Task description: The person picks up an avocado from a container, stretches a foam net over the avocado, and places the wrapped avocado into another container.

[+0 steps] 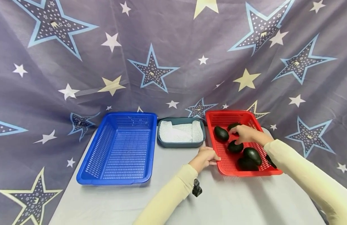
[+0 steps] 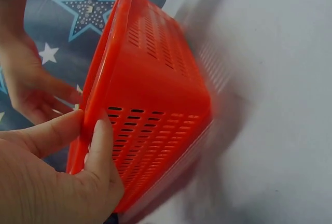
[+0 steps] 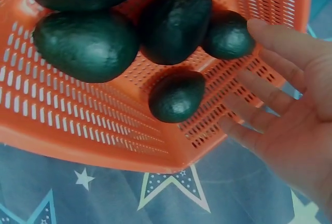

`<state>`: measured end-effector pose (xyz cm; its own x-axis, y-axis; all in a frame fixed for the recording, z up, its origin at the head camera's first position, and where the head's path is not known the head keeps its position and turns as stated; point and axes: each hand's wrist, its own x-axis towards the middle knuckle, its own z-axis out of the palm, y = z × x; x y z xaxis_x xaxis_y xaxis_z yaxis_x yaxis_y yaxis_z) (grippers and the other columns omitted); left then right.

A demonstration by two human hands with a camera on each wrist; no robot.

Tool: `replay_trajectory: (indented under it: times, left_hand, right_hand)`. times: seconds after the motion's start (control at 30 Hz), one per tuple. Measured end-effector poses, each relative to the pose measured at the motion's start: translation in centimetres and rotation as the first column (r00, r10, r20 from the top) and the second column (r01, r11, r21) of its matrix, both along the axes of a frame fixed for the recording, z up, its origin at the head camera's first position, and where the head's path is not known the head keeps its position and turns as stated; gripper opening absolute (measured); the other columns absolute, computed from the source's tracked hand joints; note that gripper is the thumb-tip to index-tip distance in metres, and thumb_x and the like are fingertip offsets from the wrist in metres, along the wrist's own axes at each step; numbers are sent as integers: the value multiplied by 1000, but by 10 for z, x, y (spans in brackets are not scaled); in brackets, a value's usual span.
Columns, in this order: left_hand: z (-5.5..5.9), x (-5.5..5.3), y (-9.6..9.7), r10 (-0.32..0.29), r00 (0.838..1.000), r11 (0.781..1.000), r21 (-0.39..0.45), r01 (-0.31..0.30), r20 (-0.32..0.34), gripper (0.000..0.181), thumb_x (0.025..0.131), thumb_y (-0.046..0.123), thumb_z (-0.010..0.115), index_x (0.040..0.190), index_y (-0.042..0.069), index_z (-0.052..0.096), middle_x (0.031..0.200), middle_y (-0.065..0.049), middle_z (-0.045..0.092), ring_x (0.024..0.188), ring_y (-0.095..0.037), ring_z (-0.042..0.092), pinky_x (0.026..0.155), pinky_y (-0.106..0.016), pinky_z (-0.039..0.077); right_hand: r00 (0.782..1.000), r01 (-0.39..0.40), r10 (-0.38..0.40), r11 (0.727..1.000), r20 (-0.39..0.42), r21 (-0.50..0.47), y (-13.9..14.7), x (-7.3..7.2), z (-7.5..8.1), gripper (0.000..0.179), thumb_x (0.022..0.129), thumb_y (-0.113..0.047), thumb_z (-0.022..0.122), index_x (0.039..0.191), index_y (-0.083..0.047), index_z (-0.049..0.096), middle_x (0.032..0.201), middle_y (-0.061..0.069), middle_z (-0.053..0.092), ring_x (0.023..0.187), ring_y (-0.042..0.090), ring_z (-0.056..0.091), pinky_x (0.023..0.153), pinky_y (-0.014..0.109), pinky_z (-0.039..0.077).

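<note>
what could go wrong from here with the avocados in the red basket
The smooth, rounded avocados could slip or roll if the right hand grasps one loosely. One avocado seems to rest partly on another, so a nudge might send it tumbling. The left hand pinches the red basket by its rim; a sudden pull might shift everything inside.

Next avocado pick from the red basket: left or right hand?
Right, most likely: the right hand is over the red basket, close to the avocados, while the left hand grips the basket's rim.
</note>
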<state>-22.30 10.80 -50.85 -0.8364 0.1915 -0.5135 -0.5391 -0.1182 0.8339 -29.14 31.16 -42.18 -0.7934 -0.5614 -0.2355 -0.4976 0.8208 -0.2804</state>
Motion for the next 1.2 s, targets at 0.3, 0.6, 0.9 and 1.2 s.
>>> replay_trajectory:
  times: [0.3,0.6,0.9,1.2]
  left_hand:
    - [7,3,-2,22,1000,1000,-1,-22,-1,45,76,-26,64,108,1,51,118,-33,66,97,-35,74,85,-44,62]
    - [9,8,0,78,997,997,-23,-78,-15,40,73,-27,62,98,2,54,112,-35,68,86,-32,75,79,-43,63]
    - [13,10,3,104,995,993,-59,-104,-13,40,73,-26,63,100,2,56,110,-32,69,86,-31,75,78,-43,63]
    - [11,10,2,113,993,991,-70,-114,-18,40,72,-26,64,103,0,58,102,-25,70,83,-28,74,78,-43,63]
  right_hand:
    - [992,9,-26,991,121,137,-2,-7,-21,58,74,4,81,129,5,64,131,26,65,113,37,63,89,45,57]
    - [983,35,-53,994,176,105,0,-7,-34,67,68,11,78,132,3,61,124,23,66,88,23,55,68,26,46]
    - [981,49,-66,994,184,96,-1,-11,-44,64,65,16,76,126,3,63,109,19,66,80,21,57,57,24,49]
    - [967,77,-104,990,233,122,-2,-8,-56,65,65,19,73,127,1,65,110,17,67,62,14,57,52,23,49]
